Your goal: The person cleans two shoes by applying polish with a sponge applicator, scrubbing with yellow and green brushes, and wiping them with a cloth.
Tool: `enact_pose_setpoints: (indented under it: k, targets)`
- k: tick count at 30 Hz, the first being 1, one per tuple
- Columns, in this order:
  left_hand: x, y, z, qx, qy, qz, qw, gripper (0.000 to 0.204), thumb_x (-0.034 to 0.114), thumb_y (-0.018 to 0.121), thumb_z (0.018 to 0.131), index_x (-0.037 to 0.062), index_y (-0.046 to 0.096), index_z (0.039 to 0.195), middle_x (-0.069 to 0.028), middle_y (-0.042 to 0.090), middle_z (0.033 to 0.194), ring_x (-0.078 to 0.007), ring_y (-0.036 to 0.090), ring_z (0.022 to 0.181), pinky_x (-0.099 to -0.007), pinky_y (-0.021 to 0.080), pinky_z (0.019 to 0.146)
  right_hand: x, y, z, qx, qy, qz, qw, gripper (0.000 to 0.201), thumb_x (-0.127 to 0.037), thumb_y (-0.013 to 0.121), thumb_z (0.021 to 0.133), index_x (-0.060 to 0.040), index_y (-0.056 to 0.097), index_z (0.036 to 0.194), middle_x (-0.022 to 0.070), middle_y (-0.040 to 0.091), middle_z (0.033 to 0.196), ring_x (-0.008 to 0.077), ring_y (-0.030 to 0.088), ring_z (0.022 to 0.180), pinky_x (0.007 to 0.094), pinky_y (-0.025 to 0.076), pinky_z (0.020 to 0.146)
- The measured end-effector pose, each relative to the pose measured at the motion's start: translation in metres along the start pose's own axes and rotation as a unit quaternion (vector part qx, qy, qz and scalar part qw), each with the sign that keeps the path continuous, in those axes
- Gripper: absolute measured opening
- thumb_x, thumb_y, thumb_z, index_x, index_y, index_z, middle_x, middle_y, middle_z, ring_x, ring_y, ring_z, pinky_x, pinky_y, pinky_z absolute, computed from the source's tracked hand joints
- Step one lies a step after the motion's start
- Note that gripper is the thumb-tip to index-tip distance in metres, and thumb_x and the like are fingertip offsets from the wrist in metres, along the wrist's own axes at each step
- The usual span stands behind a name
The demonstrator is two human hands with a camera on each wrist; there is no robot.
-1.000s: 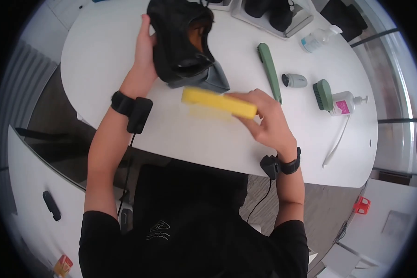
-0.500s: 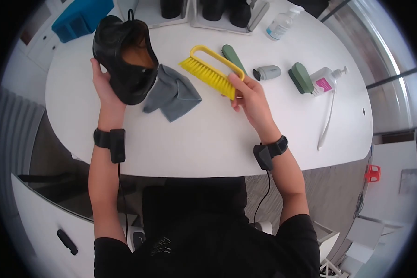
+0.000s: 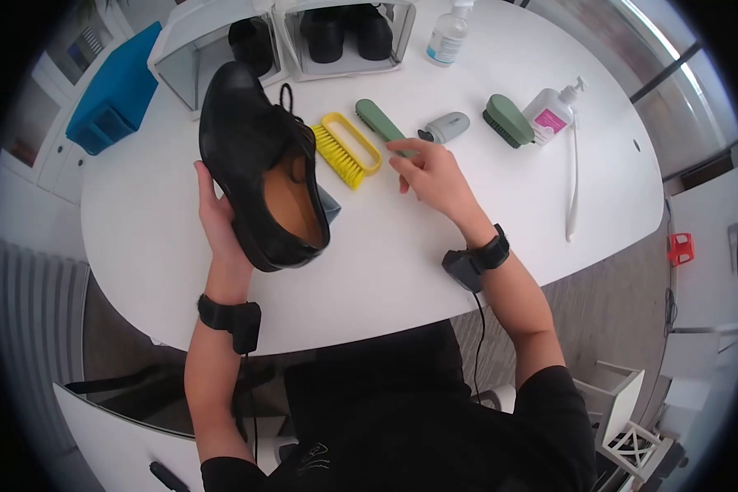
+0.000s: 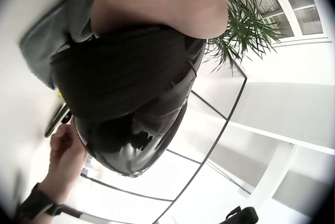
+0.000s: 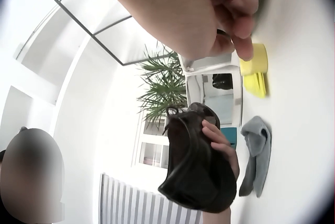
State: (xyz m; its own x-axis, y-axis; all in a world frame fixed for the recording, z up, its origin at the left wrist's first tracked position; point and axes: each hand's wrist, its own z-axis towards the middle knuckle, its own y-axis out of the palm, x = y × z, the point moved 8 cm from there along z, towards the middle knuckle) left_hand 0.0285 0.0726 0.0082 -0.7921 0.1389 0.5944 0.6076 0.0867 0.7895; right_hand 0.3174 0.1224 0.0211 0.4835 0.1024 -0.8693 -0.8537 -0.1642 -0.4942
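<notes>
A black lace-up dress shoe [image 3: 250, 152] with a tan insole is held up over the table by my left hand [image 3: 224, 230]. In the right wrist view, the left fingers [image 5: 222, 143] wrap its side. My right hand [image 3: 436, 182], fingers loosely bent and holding nothing, hovers at the near end of a green long-handled brush [image 3: 379, 121]. To its left, a yellow brush [image 3: 351, 150] lies on the table with its bristles toward the shoe. A grey cloth [image 5: 256, 153] lies beneath the shoe, mostly hidden by it in the head view.
Behind stand two clear-fronted boxes [image 3: 344, 70] with black shoes, and a blue container [image 3: 119, 94]. Rightward are a grey device [image 3: 448, 127], a green oval brush [image 3: 507, 121], a pump bottle [image 3: 552, 113] and a thin white stick [image 3: 573, 180]. A clear bottle [image 3: 448, 39] stands farther back.
The right hand has set the yellow brush down on the table and moved to the green brush's end. My left hand has turned the shoe so its opening and laces show from above.
</notes>
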Motion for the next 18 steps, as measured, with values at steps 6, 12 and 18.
enact_pose_setpoints:
  k: [6, 12, 18]
  targets:
    - [-0.028, 0.002, 0.0, -0.032, -0.072, 0.007, 0.997, 0.088, 0.071, 0.042, 0.106, -0.0044, 0.049, 0.152, -0.0192, 0.061, 0.147, -0.0299, 0.062, 0.131, -0.0404, 0.048, 0.115, 0.015, -0.061, 0.017, 0.228, -0.105, -0.275, 0.928, 0.039, -0.009, 0.059, 0.092, -0.0181, 0.078, 0.125, 0.0111, 0.075, 0.106, 0.0268, 0.069, 0.096, 0.0415, 0.058, 0.08]
    - [-0.042, 0.008, -0.004, -0.024, -0.1, 0.074, 0.992, 0.089, 0.072, 0.04, 0.106, -0.0036, 0.049, 0.153, -0.0162, 0.062, 0.147, -0.0278, 0.062, 0.131, -0.0394, 0.048, 0.115, 0.051, -0.076, 0.025, 0.268, -0.11, -0.394, 0.873, 0.045, -0.004, 0.065, 0.086, -0.0184, 0.073, 0.129, 0.012, 0.065, 0.139, 0.0331, 0.053, 0.134, 0.0511, 0.049, 0.104]
    - [-0.05, 0.019, -0.011, -0.071, -0.081, 0.181, 0.978, 0.082, 0.065, 0.041, 0.109, -0.0022, 0.045, 0.156, -0.0138, 0.06, 0.15, -0.025, 0.06, 0.134, -0.0375, 0.046, 0.116, 0.038, -0.08, 0.022, 0.242, -0.103, -0.285, 0.922, 0.038, -0.016, 0.072, 0.094, -0.0116, 0.066, 0.132, 0.0143, 0.072, 0.125, 0.0352, 0.066, 0.116, 0.0452, 0.054, 0.093]
